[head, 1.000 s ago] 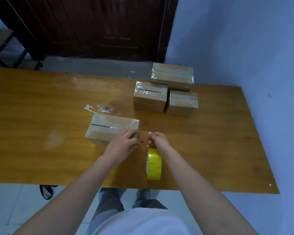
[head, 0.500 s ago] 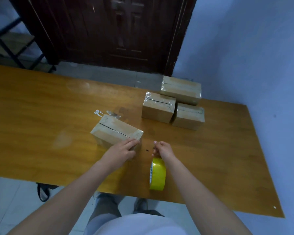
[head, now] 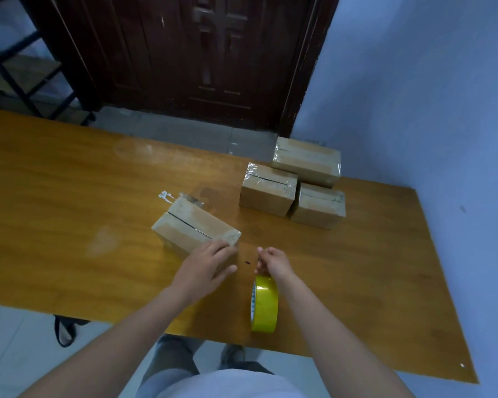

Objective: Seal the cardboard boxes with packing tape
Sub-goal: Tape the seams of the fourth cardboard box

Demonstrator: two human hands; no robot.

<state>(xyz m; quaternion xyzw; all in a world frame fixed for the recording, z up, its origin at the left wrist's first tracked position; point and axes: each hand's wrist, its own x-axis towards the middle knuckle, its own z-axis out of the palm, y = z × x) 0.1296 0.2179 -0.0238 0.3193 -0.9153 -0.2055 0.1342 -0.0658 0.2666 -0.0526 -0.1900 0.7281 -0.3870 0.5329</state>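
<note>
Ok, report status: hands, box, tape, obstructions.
Left hand flat on the near box, at its near end. Right hand pinched above the upright tape roll. Three boxes behind, clear of the work.

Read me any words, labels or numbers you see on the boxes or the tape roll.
None can be read.
Tape roll: blue marks on its white inner rim, too small to read.
Near box: faint print at its far top corner, blurred.
Right-hand box: small dark marks on top, illegible.
</note>
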